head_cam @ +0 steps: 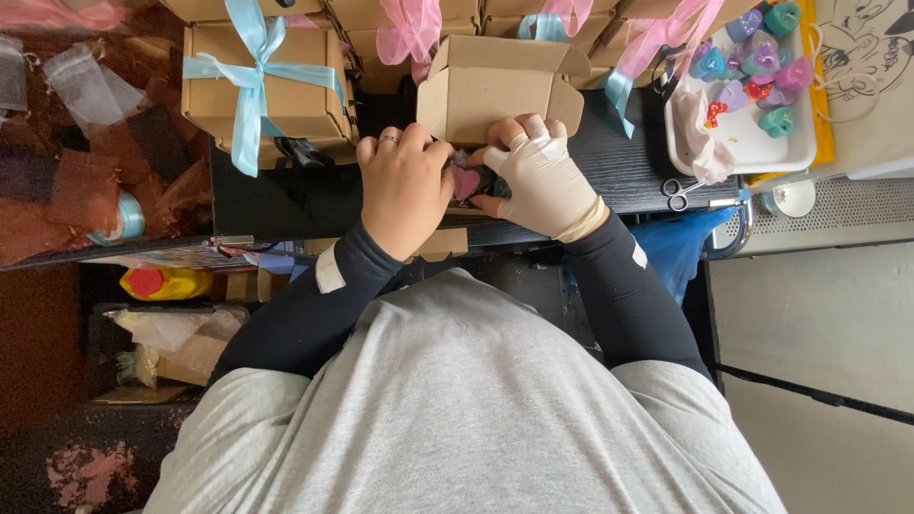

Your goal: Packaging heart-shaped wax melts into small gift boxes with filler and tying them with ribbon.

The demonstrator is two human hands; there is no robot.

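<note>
Both hands are closing together around a small pink heart-shaped item (466, 183), the bare left hand (404, 186) and gloved right hand (541, 176) equally near. The open brown cardboard box (490, 90) is lying just beyond the fingertips on the black tabletop (628, 167).

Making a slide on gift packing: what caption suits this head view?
Both hands, left hand bare, right hand gloved, press a pink heart beside an open cardboard box.

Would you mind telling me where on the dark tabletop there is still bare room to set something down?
One bare strip of the dark tabletop lies right of the gloved right hand, bordered by the open cardboard box, the white tray and the scissors. Left of the left hand, black material covers the top below the ribboned box. The back edge is crowded with boxes.
</note>
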